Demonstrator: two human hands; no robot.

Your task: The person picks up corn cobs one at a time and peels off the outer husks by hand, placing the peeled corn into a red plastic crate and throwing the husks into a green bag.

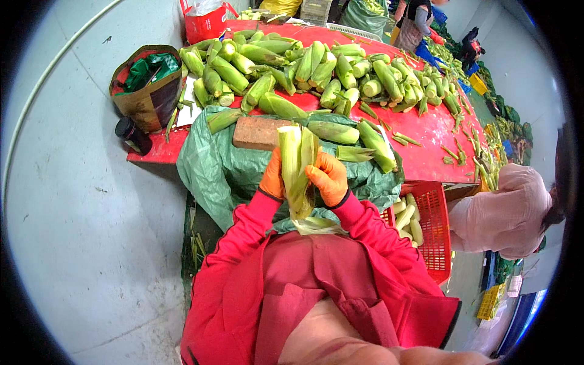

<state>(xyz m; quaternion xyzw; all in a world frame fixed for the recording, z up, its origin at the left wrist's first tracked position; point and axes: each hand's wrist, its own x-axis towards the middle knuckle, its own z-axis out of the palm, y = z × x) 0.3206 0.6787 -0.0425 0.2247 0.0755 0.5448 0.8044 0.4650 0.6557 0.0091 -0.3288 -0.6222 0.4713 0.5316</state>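
Observation:
Both my hands wear orange gloves and hold one ear of corn (292,159) upright in front of my chest, its pale green husk partly pulled loose and hanging down. My left hand (273,175) grips it from the left side. On the right side, my right hand (329,178) pinches a husk leaf between thumb and fingers. A reddish brick (258,132) lies just beyond on a green plastic sheet (207,159), with several unpeeled ears around it. Farther back, a large heap of corn in husks (273,50) covers part of the red tabletop (438,155).
At the left stand a paper bag (150,102) and a dark bottle (132,136). A red plastic basket (435,232) with peeled ears (408,219) is at my right, near a person in pink (506,210). Another person (415,25) stands beyond the table.

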